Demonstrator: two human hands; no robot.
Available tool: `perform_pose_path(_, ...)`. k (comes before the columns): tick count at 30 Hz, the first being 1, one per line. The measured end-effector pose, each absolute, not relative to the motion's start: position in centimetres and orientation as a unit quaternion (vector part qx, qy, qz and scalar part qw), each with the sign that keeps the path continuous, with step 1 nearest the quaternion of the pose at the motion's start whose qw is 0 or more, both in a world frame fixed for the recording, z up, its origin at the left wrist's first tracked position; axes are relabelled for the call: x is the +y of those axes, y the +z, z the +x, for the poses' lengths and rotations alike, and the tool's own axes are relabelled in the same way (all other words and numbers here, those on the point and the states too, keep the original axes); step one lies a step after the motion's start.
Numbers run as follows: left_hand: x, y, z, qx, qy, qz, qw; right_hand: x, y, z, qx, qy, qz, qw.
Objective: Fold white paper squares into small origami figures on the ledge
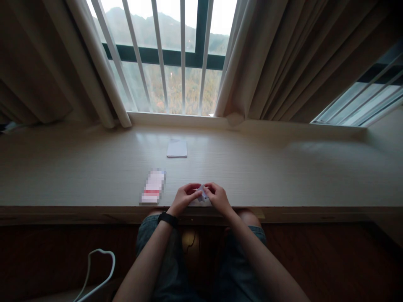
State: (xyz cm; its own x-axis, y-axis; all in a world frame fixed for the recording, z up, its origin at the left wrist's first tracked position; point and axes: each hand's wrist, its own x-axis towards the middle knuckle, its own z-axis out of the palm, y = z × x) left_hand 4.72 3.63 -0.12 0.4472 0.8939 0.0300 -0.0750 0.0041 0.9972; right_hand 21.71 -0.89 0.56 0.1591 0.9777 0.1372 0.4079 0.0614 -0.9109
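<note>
Between my two hands, just above the front edge of the pale desk (283, 176), is a small folded piece of white paper (202, 195). My left hand (185, 197) pinches its left side, with a dark band on the wrist. On the other side my right hand (218, 196) grips the paper with thumb and fingers. Parts of the paper are covered by the fingers, so its exact folded shape is hard to make out. Farther back on the desk lies a stack of square white paper sheets (176, 149).
A pixelated phone-like object (153, 186) lies left of my hands near the desk's front edge. Behind the desk are a barred window (171, 75) and heavy curtains (264, 63). A white cable (113, 262) loops at the lower left.
</note>
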Motion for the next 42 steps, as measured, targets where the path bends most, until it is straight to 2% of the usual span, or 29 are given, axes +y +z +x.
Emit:
perform_pose_path(5, 3.8, -0.6, 5.1, 0.399, 0.399, 0.574, 0.594, -0.1, -0.2, 22.5, -0.575, 0.35, -0.59, 0.445)
perform_pose_path(12, 3.3, -0.2, 5.3, 0.385, 0.383, 0.574, 0.612, 0.7, -0.8, 23.0, -0.556, 0.357, -0.608, 0.439)
perform_pose_path(19, 3.1, -0.5, 5.7, 0.421, 0.413, 0.594, 0.547, 0.4, 0.0, 22.6, -0.533, 0.412, -0.582, 0.456)
perform_pose_path(24, 3.0, -0.3, 5.7, 0.404, 0.426, 0.562, 0.583, 0.2, 0.5, 22.4, -0.543, 0.4, -0.581, 0.456)
perform_pose_path(31, 3.2, 0.1, 5.3, 0.398, 0.407, 0.588, 0.575, 0.4, 0.5, 22.6, -0.522, 0.435, -0.565, 0.468)
perform_pose_path(38, 3.4, -0.6, 5.3, 0.392, 0.389, 0.571, 0.607, 0.4, 0.3, 22.6, -0.51, 0.398, -0.593, 0.479)
perform_pose_path(42, 3.4, -0.9, 5.5, 0.401, 0.4, 0.55, 0.614, 0.5, 0.2, 22.8, -0.515, 0.429, -0.57, 0.475)
